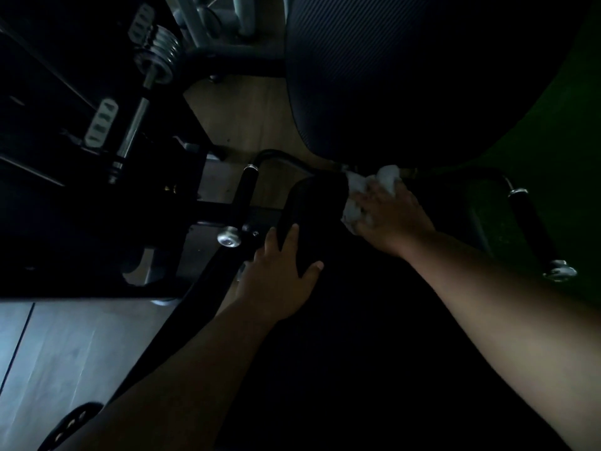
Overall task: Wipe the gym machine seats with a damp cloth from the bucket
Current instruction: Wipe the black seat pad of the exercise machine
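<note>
The scene is very dark. A small black seat pad (312, 209) sits in the middle of the frame. My left hand (279, 275) grips its near left edge, thumb on top. My right hand (390, 216) presses a crumpled white cloth (361, 196) against the pad's far right side, next to the machine's bar. A large black ribbed back pad (406, 76) rises just beyond. No bucket is in view.
Black handles with chrome ends stick out at the left (244, 193) and at the right (533, 229). A chrome knob (229, 238) sits left of the seat. Weight plates (162, 50) and the dark frame fill the left. Wood floor (65, 353) lies at lower left, green turf (553, 141) at right.
</note>
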The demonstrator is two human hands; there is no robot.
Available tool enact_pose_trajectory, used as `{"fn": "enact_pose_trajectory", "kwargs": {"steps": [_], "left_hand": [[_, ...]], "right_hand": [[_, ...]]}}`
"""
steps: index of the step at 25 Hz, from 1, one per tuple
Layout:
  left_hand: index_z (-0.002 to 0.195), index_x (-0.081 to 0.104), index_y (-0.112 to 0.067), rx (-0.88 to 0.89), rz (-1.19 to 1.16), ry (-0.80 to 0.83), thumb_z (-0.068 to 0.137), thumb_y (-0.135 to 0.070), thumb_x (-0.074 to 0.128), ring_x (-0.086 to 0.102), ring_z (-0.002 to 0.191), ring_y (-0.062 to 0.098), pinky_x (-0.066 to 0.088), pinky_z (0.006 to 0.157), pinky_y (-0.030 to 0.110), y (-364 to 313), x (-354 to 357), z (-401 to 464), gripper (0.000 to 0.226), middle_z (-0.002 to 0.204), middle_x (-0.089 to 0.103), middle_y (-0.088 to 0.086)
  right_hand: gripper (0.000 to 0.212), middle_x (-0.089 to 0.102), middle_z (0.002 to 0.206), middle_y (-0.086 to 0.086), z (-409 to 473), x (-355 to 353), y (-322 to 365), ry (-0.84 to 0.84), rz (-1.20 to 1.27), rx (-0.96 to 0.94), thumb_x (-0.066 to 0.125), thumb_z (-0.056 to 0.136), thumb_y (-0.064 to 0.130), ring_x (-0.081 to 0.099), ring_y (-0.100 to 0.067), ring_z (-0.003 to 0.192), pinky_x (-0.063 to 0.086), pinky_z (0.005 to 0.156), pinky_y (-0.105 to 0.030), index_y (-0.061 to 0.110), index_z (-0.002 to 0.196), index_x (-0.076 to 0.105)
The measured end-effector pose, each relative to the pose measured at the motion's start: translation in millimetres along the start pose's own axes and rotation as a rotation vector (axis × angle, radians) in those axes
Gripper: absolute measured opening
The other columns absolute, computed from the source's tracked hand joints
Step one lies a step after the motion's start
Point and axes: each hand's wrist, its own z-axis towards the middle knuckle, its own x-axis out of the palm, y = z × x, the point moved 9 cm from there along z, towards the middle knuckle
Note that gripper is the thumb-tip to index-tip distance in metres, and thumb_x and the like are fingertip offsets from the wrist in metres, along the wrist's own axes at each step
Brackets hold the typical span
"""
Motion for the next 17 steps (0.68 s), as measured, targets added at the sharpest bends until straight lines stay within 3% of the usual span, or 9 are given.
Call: {"fn": "enact_pose_trajectory", "kwargs": {"steps": [2, 4, 6, 7, 11, 13, 15, 17], "left_hand": [[0.153, -0.001, -0.038, 0.003, -0.004, -0.022, 0.084, -0.08, 0.029, 0.03, 0.141, 0.035, 0.038, 0.104, 0.052, -1, 0, 0, 0.087, 0.164, 0.008, 0.008], [0.153, 0.0, -0.037, -0.002, -0.032, -0.041, 0.083, -0.081, 0.031, 0.03, 0.143, 0.034, 0.038, 0.103, 0.051, 0, 0, -1, 0.089, 0.165, 0.008, 0.007], [0.153, 0.0, -0.036, -0.004, -0.048, -0.05, 0.083, -0.081, 0.032, 0.028, 0.144, 0.032, 0.039, 0.102, 0.05, 2, 0, -1, 0.09, 0.165, 0.008, 0.005], [0.153, 0.0, -0.036, -0.003, -0.048, -0.048, 0.082, -0.082, 0.032, 0.028, 0.144, 0.031, 0.039, 0.102, 0.05, 2, 1, -1, 0.091, 0.165, 0.008, 0.005], [0.154, 0.003, -0.033, -0.007, -0.021, -0.078, 0.081, -0.082, 0.03, 0.03, 0.143, 0.031, 0.038, 0.104, 0.051, 2, -1, -1, 0.092, 0.164, 0.011, 0.006], [0.154, 0.004, -0.033, -0.003, -0.003, -0.089, 0.082, -0.082, 0.031, 0.031, 0.143, 0.03, 0.038, 0.105, 0.05, 1, -2, -1, 0.091, 0.164, 0.011, 0.006], [0.154, 0.003, -0.033, 0.004, -0.003, -0.083, 0.082, -0.081, 0.032, 0.032, 0.143, 0.03, 0.037, 0.105, 0.049, 2, -1, 0, 0.09, 0.164, 0.011, 0.006], [0.153, 0.003, -0.034, 0.002, -0.006, -0.084, 0.082, -0.082, 0.032, 0.033, 0.142, 0.031, 0.038, 0.104, 0.049, 3, 0, 1, 0.09, 0.164, 0.012, 0.006]], "right_hand": [[0.07, 0.011, 0.164, -0.007, 23, 8, 18, 0.05, -0.03, 0.026, 0.023, 0.091, 0.053, 0.001, -0.039, 0.149, 0.01, 0.12, -0.054, 0.03, 0.156, 0.012], [0.068, 0.01, 0.165, -0.005, 36, 10, 76, 0.029, 0.086, -0.167, 0.034, 0.095, 0.046, -0.007, -0.038, 0.15, 0.008, 0.12, -0.049, 0.025, 0.156, 0.014], [0.069, 0.008, 0.165, 0.003, 39, 7, 100, 0.044, 0.15, -0.35, 0.032, 0.092, 0.05, -0.012, -0.03, 0.15, 0.009, 0.115, -0.04, 0.03, 0.155, 0.013], [0.07, 0.008, 0.165, 0.004, 44, 4, 90, 0.042, 0.13, -0.354, 0.027, 0.089, 0.051, -0.009, -0.028, 0.151, 0.009, 0.116, -0.039, 0.032, 0.155, 0.014], [0.072, 0.003, 0.166, -0.001, 54, -1, 54, 0.015, 0.108, -0.001, 0.02, 0.087, 0.047, -0.001, -0.034, 0.149, 0.013, 0.12, -0.048, 0.024, 0.155, 0.019], [0.069, 0.007, 0.166, -0.004, 49, -3, 92, -0.019, 0.146, -0.155, 0.023, 0.09, 0.044, -0.006, -0.031, 0.15, 0.014, 0.12, -0.047, 0.019, 0.154, 0.024], [0.064, 0.009, 0.166, -0.005, 47, -6, 85, 0.0, 0.145, -0.277, 0.033, 0.093, 0.038, 0.003, -0.03, 0.151, 0.017, 0.121, -0.045, 0.021, 0.154, 0.025], [0.064, 0.006, 0.166, 0.0, 48, -6, 36, 0.008, 0.089, -0.149, 0.034, 0.096, 0.038, 0.016, -0.032, 0.148, 0.018, 0.119, -0.044, 0.027, 0.157, 0.018]]}}
